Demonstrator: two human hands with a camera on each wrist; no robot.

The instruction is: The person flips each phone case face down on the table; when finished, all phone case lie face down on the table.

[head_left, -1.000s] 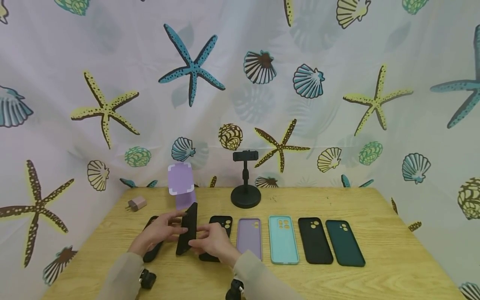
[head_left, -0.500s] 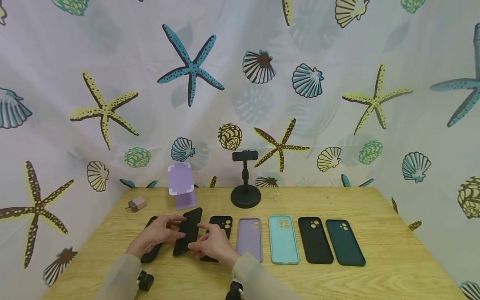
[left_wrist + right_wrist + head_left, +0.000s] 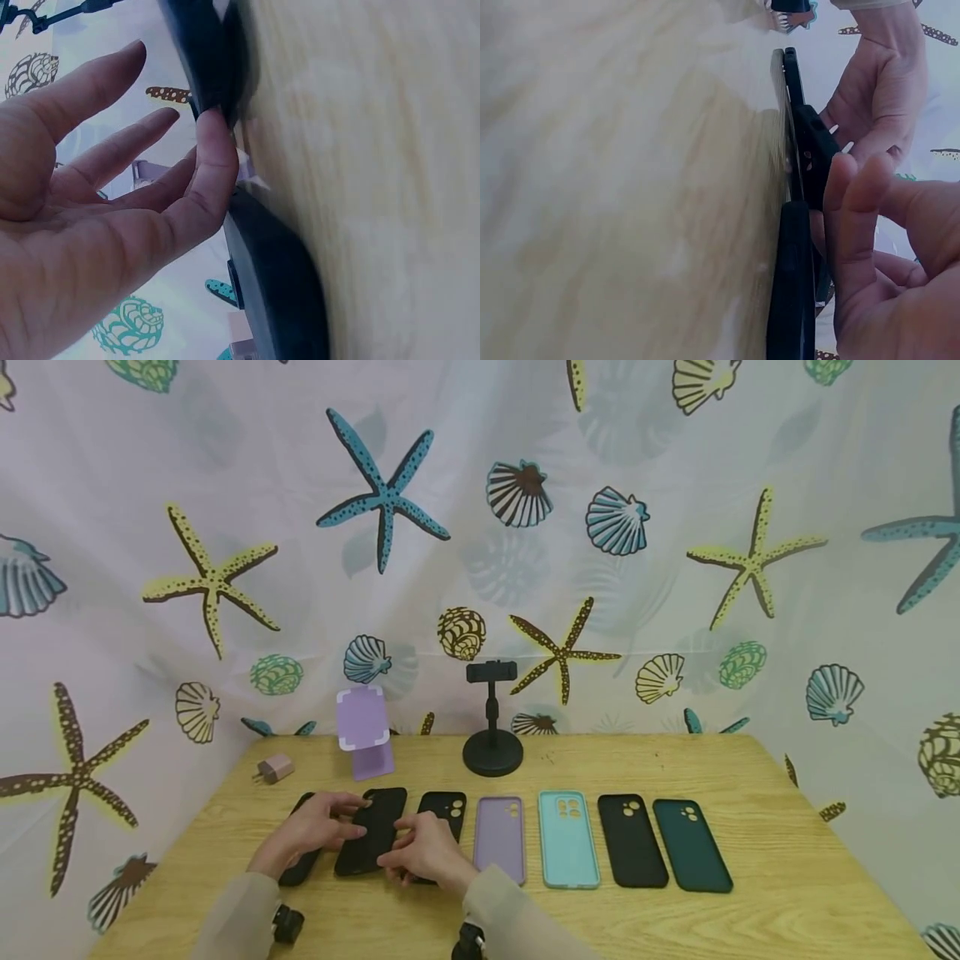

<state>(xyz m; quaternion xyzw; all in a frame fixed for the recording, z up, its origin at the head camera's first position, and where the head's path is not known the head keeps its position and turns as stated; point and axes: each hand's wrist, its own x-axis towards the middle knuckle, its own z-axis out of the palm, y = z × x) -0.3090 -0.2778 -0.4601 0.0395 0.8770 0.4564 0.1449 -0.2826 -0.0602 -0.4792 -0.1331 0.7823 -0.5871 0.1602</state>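
Observation:
A black phone case leans at a slight tilt just above the table, between my two hands. My left hand is on its left edge, covering part of the upper corner. In the left wrist view, one bent finger touches the case's edge, and the thumb stands over it. My right hand holds the right edge with its fingertips. The right wrist view shows its fingers beside the raised edge of the case. Another black phone case lies partly hidden under my right hand.
To the right lie a lilac case, a light blue case, a black case and a dark teal case. A dark object lies left. Behind stand a purple stand, a black phone holder and a charger plug.
The black phone case between my hands has turned from nearly upright on its edge to almost flat, its left side going down. Both hands have stayed beside it.

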